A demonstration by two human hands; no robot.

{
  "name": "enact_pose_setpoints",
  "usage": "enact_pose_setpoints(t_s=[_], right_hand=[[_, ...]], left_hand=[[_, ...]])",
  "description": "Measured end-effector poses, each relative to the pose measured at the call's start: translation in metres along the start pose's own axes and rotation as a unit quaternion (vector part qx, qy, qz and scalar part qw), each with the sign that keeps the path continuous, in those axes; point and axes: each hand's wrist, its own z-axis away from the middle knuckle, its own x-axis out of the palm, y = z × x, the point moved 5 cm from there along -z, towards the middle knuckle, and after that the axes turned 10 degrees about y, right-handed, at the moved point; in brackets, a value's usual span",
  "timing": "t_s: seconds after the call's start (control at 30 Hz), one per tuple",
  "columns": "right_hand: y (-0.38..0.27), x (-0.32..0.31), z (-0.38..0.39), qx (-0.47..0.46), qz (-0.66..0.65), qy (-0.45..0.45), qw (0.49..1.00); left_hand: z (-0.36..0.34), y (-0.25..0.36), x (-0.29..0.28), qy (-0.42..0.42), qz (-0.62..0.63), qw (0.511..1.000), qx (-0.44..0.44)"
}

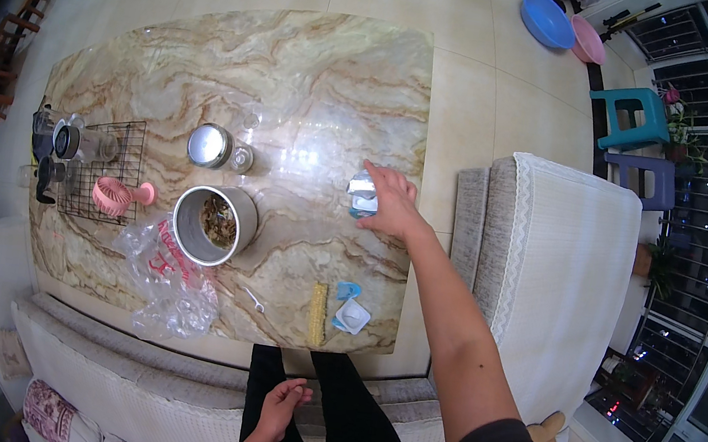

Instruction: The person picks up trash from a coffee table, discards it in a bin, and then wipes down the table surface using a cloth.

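Near the table's right edge, my right hand [392, 201] reaches over a small yogurt cup [364, 204] in blue and white, with fingers and thumb curved round it. Silvery foil [362, 184] shows beside the fingers. My left hand [286, 400] rests over my lap, its fingers curled in and nothing visible in them. Closer to me on the table lie an opened white cup [351, 315], a crumpled blue wrapper piece [348, 291], a corn cob [317, 315] and a small white spoon [254, 300].
A metal pot [251, 224] with brown scraps stands left of centre, beside a clear plastic bag [175, 287]. Behind it is a silver-lidded jar [209, 146]. A pink handheld fan [113, 196] lies on a black wire rack [128, 138]. A sofa [560, 248] flanks the marble table [320, 73].
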Motion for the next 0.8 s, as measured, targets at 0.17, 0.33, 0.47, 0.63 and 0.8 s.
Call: enact_pose_setpoints(t_s=[0.17,0.33,0.47,0.63,0.8], right_hand=[[0.001,0.007,-0.007,-0.022,0.023,-0.024,0.999],[0.0,0.01,-0.002,-0.043,0.018,-0.04,0.998],[-0.001,0.007,0.012,-0.023,-0.013,-0.001,1.0],[0.014,0.005,0.031,0.197,-0.004,0.045,0.979],[0.04,0.032,0.044,0.238,-0.163,0.111,0.951]], left_hand=[[0.0,-0.001,0.001,0.003,-0.004,1.0,-0.002],[0.0,0.001,0.002,0.011,-0.008,1.0,-0.01],[-0.003,0.005,0.003,0.006,-0.007,1.0,-0.005],[-0.022,0.028,0.015,-0.011,-0.006,1.0,0.029],[-0.034,0.058,0.042,-0.037,0.022,0.997,0.065]])
